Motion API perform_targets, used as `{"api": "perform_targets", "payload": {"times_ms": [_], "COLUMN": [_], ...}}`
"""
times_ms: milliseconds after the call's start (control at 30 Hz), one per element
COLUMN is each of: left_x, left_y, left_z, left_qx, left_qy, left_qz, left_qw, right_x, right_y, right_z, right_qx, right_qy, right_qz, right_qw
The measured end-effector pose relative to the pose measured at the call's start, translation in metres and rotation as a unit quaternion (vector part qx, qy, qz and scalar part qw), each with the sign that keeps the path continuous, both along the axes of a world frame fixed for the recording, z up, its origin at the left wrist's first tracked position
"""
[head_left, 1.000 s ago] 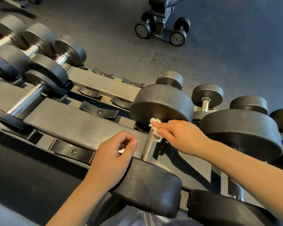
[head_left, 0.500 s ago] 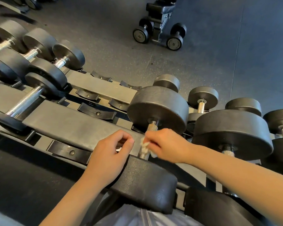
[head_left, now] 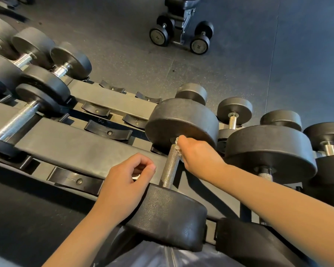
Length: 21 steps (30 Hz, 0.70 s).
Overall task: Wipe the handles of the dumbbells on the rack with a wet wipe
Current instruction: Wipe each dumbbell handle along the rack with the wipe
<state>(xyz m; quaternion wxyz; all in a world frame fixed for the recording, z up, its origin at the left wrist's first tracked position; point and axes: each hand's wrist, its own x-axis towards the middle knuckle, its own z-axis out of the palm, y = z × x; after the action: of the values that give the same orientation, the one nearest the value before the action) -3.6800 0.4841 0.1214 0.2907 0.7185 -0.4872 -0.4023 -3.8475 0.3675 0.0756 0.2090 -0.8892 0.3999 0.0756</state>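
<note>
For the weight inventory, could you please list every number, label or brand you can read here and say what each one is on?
"20" on the end face of the right floor dumbbell beside the bench base.
"20" on the end face of the left floor dumbbell, fainter but legible.
A faint mark on the empty rack cradle is too small to read.
The rack dumbbells show no readable end faces or brand.

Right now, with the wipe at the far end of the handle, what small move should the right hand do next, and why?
Probably slide the right hand with the crumpled white wet wipe down the knurled silver metal handle toward the near black weight head, because the stretch below the wipe lies bare and uncovered.
</note>
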Motion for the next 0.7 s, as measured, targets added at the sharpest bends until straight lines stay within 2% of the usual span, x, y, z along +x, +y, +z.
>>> {"api": "perform_targets", "payload": {"times_ms": [100,200,267,367,433,467,533,567,633,667,700], "left_x": [0.0,0.0,0.001,0.001,0.002,0.002,0.001,0.001,0.0,-0.001,-0.001], "left_y": [0.001,0.0,0.0,0.0,0.001,0.001,0.001,0.001,0.001,0.001,0.001], "left_z": [-0.001,0.0,0.0,-0.001,-0.001,-0.001,-0.001,-0.001,0.001,0.001,0.001], "left_qx": [-0.001,-0.003,-0.003,-0.003,-0.003,-0.004,-0.006,-0.006,-0.005,-0.004,-0.004], "left_qy": [0.0,0.003,0.004,-0.001,-0.002,-0.001,0.006,0.007,0.001,-0.003,-0.006], "left_qz": [0.005,0.003,-0.001,-0.001,0.009,0.015,0.026,0.029,0.029,0.028,0.027], "left_qw": [1.0,1.0,1.0,1.0,1.0,1.0,1.0,1.0,1.0,1.0,1.0], "right_x": [-0.006,-0.014,-0.016,-0.018,-0.02,-0.023,-0.025,-0.024,-0.012,-0.004,0.001], "right_y": [0.007,0.02,0.03,0.034,0.028,0.022,0.012,0.009,0.007,0.008,0.01], "right_z": [-0.005,-0.004,-0.002,0.001,0.002,0.002,0.001,0.002,0.004,0.005,0.003], "right_qx": [0.09,0.224,0.304,0.325,0.367,0.365,0.344,0.362,0.449,0.468,0.472], "right_qy": [-0.049,-0.143,-0.143,-0.104,-0.081,-0.067,-0.071,-0.099,-0.172,-0.195,-0.203], "right_qz": [-0.046,-0.086,-0.067,0.017,0.011,-0.011,-0.14,-0.241,-0.429,-0.465,-0.468], "right_qw": [0.994,0.96,0.939,0.94,0.927,0.928,0.926,0.895,0.765,0.726,0.719]}}
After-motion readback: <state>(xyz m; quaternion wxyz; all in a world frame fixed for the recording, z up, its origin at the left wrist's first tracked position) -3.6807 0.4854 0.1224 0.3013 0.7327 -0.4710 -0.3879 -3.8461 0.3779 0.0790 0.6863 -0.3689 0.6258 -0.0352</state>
